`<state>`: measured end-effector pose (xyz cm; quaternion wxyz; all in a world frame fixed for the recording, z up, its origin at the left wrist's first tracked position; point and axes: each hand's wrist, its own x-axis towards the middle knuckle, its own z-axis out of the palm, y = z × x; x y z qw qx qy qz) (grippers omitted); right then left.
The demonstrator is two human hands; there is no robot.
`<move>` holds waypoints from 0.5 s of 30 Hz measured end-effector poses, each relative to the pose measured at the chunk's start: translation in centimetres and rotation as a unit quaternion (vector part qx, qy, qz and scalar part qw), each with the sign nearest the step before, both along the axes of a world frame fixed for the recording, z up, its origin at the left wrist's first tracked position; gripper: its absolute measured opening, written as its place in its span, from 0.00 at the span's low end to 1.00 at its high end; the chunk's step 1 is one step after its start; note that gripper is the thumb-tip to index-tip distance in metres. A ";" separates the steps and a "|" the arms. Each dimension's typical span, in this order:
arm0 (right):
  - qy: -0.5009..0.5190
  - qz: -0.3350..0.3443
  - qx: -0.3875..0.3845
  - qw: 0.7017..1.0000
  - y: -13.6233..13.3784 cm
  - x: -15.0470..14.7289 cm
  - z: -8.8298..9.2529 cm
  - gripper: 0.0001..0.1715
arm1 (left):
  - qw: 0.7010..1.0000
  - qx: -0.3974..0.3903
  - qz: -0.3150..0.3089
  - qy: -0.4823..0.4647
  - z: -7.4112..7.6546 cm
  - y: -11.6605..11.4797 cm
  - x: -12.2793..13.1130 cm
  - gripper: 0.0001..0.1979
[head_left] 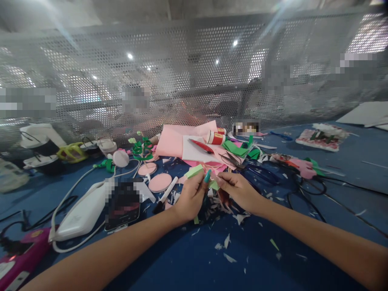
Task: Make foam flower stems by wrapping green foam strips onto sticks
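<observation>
My left hand (190, 197) is closed around a light green foam strip (194, 171) that sticks up and left from my fingers; one nail is teal. My right hand (238, 190) is pinched on the other end of the green piece (214, 185), where the two hands meet. Both hands hover just above the blue table (188, 258), over a heap of paper scraps (226, 210).
Pink foam sheets (174, 139), pink discs (159, 182), a glue bottle (215, 138), a red cutter (200, 146), scissors (234, 160) and green scraps lie behind the hands. A white power bank (83, 212), a phone (123, 205) and a marker (165, 195) lie left. Black cables (306, 190) run right. A perforated screen (194, 72) stands behind.
</observation>
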<state>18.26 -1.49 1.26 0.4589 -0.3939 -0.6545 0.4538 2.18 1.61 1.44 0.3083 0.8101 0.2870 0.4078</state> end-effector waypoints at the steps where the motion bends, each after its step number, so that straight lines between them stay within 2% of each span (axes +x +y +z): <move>1: 0.004 0.002 -0.004 1.000 0.0 0.0 0.0 0.25 | 1.000 -0.004 -0.005 -0.006 0.0 0.0 0.0 0.16; 7: 0.022 0.016 -0.018 0.999 0.0 -0.2 0.0 0.24 | 0.999 -0.013 -0.034 -0.014 -0.1 -0.1 -0.2 0.15; 15: 0.029 0.019 -0.023 0.999 -0.1 -0.2 0.0 0.24 | 1.000 0.002 -0.027 -0.004 0.2 -0.2 -0.2 0.14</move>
